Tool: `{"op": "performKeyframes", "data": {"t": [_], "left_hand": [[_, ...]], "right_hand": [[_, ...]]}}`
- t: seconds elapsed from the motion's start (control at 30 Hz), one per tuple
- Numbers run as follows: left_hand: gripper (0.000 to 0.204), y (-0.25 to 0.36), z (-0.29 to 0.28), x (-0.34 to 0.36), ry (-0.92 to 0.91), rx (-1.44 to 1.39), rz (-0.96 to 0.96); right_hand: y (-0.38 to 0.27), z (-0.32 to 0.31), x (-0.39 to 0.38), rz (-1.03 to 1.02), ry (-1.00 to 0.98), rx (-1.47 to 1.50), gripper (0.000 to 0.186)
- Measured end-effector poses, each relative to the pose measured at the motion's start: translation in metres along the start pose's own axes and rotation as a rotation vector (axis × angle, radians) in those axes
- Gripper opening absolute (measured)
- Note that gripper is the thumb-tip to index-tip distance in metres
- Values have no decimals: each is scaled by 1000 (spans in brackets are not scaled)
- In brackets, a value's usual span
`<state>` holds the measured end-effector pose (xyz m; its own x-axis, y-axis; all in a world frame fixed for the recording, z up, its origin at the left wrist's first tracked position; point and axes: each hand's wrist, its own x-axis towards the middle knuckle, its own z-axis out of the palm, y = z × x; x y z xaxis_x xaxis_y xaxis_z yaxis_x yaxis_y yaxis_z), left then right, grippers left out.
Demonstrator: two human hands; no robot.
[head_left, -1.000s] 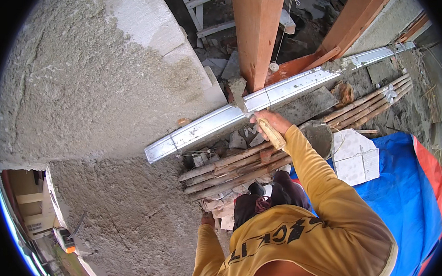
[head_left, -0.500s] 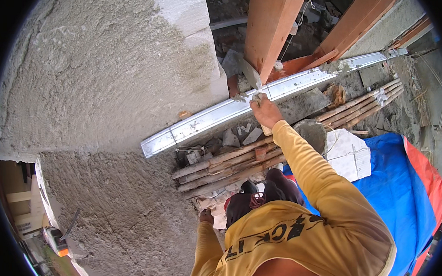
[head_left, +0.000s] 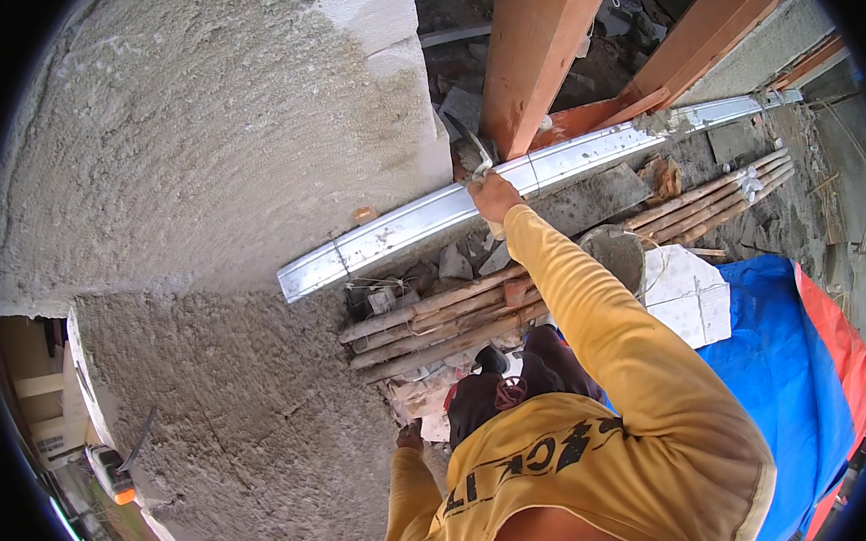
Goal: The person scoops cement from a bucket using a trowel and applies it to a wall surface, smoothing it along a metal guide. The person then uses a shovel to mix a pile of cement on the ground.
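Observation:
In my right hand [head_left: 497, 197] is a trowel [head_left: 483, 154]; the fingers wrap round its handle. Its blade shows nearly edge-on at the foot of a reddish-brown post [head_left: 539, 59], by the corner of the plastered wall [head_left: 251, 153]. Beneath the hand runs a long silvery metal profile [head_left: 402, 233], smeared with mortar and tied with thin wire. My left hand [head_left: 409, 435] hangs low beside my leg, close to the rough grey wall surface [head_left: 254, 407]; its fingers are too small and dark to make out.
Bundled wooden poles [head_left: 446, 324] lie in front of the profile among rubble. Right of them sit a round mortar container [head_left: 616, 256] and a white block [head_left: 687, 296]. A blue tarp [head_left: 770, 351] with an orange edge spreads at right. A power tool [head_left: 109, 474] is at far left.
My right hand has shifted slightly left along the profile, and the trowel blade has turned from showing its flat face to nearly edge-on. The left hand stays low, little changed.

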<state>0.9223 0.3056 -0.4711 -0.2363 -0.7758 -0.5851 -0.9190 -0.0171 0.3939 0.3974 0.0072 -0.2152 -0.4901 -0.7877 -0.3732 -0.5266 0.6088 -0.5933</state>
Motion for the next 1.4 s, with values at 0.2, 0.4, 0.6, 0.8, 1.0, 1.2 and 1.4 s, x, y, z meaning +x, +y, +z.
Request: {"op": "performKeyframes", "data": {"t": [0.2,0.4,0.6,0.8,1.0,1.2,1.4], "left_hand": [[28,5,-4,24,119,-205,-67],[37,113,-12,86,90,-754,-134],[32,276,9,178,-98,-374,356],[39,465,101,224,-269,-223,468],[48,514,139,244,-367,-206,196],[38,524,169,217,-433,-724,-43],[30,547,132,169,-218,-487,506]], "right_hand": [[32,-37,-73,-117,-5,174,57],[179,-83,-196,-13,93,223,46],[338,-118,-193,432,-292,-29,31],[508,-36,-68,-342,-622,-770,23],[443,7,-31,305,-536,-389,33],[481,-42,-67,207,-751,-518,33],[478,-34,-68,-7,-370,-424,43]]}}
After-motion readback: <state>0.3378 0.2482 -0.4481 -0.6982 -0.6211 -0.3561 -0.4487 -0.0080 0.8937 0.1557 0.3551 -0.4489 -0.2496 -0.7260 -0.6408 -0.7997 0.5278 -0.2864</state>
